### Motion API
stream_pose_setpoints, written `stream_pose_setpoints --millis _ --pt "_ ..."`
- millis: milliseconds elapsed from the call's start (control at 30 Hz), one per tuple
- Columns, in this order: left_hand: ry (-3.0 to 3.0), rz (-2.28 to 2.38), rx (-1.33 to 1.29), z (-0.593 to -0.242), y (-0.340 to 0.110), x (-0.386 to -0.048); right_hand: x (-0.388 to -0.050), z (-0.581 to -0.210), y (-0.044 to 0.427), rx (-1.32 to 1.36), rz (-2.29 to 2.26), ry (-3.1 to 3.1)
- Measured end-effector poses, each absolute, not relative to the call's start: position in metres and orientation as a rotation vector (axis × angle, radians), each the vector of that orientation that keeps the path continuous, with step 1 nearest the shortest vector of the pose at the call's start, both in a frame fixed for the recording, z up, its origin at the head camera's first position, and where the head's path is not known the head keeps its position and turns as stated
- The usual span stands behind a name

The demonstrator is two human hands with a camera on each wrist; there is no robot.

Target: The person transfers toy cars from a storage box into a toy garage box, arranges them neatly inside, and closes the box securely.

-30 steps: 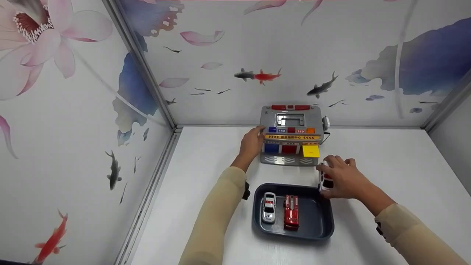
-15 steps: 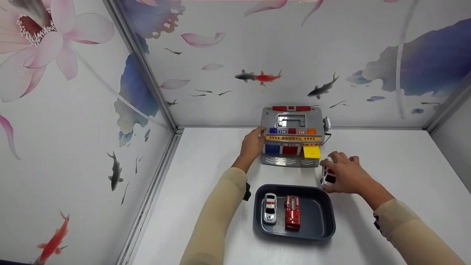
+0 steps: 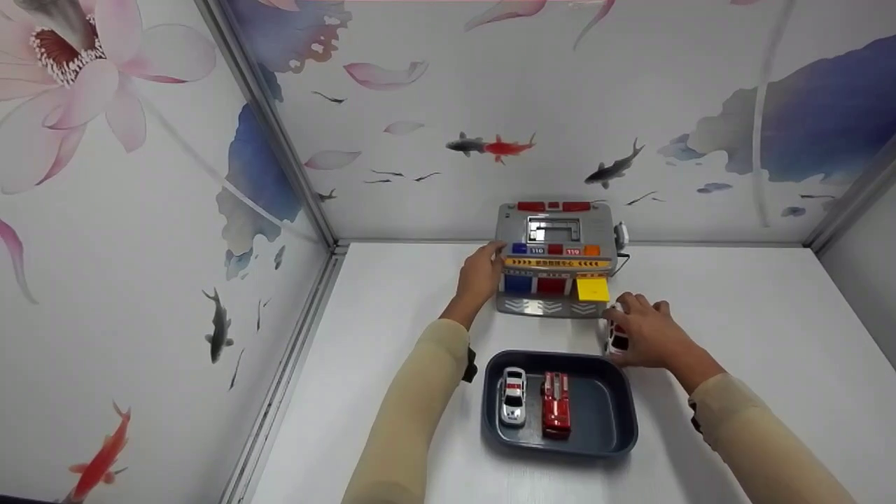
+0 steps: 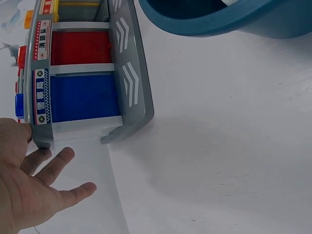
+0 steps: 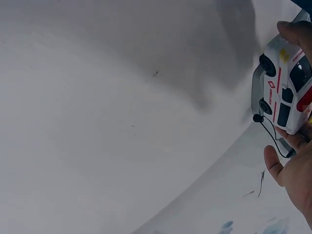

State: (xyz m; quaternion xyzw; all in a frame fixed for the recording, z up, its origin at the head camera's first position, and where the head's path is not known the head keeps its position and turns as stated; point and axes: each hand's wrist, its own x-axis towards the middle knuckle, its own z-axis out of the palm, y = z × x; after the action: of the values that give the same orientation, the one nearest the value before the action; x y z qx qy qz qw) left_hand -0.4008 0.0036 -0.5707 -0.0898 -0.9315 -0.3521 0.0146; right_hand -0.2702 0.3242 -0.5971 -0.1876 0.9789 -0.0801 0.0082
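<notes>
White toy car, pinched in the right hand by the toy station's front-right corner, seems mid-carry, wanting alignment next; the left hand, fingers spread, touches the station.

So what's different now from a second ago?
The right hand, holding the white toy car throughout, has shifted slightly away from the corner of the tray, then a little left. Nothing was newly grasped or let go. The left hand stays at the side of the toy station; the silver car and red truck stay in the tray.
</notes>
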Motion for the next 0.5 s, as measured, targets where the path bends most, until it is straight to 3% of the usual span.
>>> stream_pose_setpoints --millis 500 --pt "-2.904 -1.073 -0.271 -0.571 0.005 -0.399 -0.277 -0.620 0.308 -0.527 -0.461 2.970"
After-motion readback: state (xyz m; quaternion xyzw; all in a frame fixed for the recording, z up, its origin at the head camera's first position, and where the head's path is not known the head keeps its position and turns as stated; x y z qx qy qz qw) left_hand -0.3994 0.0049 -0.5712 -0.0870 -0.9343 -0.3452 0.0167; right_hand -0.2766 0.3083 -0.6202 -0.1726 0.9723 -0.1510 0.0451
